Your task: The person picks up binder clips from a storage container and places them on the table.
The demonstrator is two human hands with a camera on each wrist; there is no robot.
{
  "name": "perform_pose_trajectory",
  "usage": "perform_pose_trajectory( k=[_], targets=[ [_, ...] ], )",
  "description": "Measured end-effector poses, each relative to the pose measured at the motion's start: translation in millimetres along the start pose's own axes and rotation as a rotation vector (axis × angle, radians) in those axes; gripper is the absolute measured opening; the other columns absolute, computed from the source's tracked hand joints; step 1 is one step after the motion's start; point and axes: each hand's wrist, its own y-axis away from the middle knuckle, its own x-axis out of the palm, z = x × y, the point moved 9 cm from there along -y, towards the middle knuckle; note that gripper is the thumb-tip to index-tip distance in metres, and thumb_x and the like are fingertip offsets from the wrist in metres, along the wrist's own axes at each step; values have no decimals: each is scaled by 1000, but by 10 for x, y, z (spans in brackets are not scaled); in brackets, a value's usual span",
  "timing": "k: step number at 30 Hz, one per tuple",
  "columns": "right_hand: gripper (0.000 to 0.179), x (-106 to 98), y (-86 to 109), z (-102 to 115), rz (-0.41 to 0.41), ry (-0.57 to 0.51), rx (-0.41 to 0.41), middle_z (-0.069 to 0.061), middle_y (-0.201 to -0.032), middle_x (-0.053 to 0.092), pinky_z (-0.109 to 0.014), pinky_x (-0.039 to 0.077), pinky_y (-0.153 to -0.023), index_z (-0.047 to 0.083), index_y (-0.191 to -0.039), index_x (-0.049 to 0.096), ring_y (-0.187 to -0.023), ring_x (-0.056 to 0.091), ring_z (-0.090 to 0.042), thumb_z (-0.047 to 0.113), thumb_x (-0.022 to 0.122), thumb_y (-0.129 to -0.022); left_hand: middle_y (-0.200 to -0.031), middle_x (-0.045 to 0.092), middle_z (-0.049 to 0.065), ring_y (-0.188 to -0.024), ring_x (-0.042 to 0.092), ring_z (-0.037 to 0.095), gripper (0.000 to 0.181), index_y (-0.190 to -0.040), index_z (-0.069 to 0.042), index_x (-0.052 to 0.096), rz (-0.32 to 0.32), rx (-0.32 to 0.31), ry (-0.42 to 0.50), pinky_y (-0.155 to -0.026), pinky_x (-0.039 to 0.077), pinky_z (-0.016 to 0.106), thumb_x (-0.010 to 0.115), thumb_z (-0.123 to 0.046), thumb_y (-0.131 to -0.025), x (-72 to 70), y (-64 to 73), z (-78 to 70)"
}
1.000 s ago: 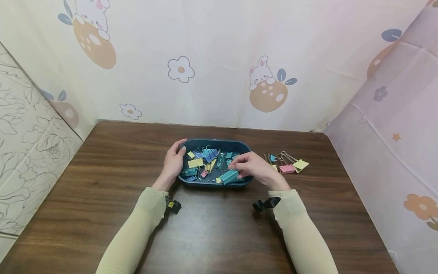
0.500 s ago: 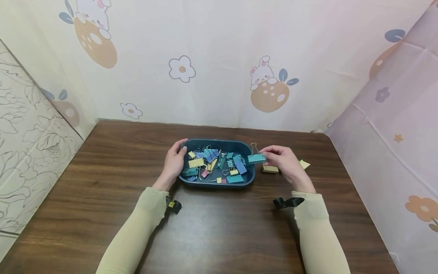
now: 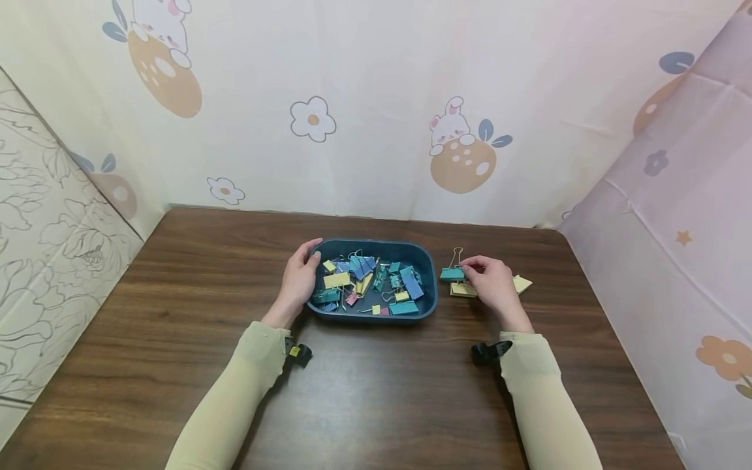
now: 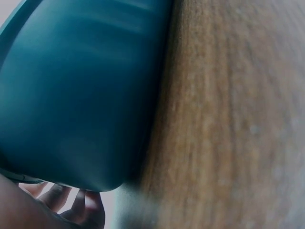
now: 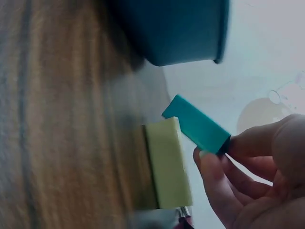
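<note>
The left hand [image 3: 297, 281] is gripping the tray [image 3: 352, 317] by one end, seemingly to steady it, while the right hand [image 3: 493, 284] is pinching a teal clip [image 3: 451, 275] just outside the tray.

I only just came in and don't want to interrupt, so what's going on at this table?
A person is handling binder clips. Their left hand holds the left end of a dark blue tray, where mixed-colour clips lie loose. Their right hand pinches a teal clip just right of the tray, apparently off the table. A yellow clip lies close by on the tabletop; whether the teal one touches it is hard to tell.
</note>
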Motion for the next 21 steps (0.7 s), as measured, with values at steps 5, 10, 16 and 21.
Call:
perform_pose_trajectory(
  k=[5,10,16,21],
  targets=[
    [22,74,-25,11,4,105,-34,-18,-106,69,-46,46,-82,2,-111,72,-93,59,-32,15,57,-101,-157,37,3,-144,31,25,41,-148,-18,47,-1,4,-1,-117,24,50,43,-26,-108,-7,13,-13],
    [21,87,-14,-8,62,163,-44,-19,-107,70,-49,47,-83,2,-108,72,-95,60,-34,17,60,-99,-156,38,3,-144,31,24,41,-147,-18,47,-8,7,0,-117,24,49,43,-25,-108,-14,17,-16],
    [21,52,0,-11,87,199,-51,-18,-106,69,-49,48,-81,4,-107,73,-94,60,-33,18,60,-99,-156,38,2,-143,32,24,40,-147,-21,48,-8,3,2,-117,24,50,43,-25,-108,-16,5,-10],
    [22,0,29,72,49,174,-40,-16,-105,70,-47,48,-80,5,-109,72,-91,60,-32,20,60,-100,-156,38,2,-143,32,24,40,-147,-20,48,-5,2,7,-117,24,49,43,-25,-108,-8,7,-7]
  ],
)
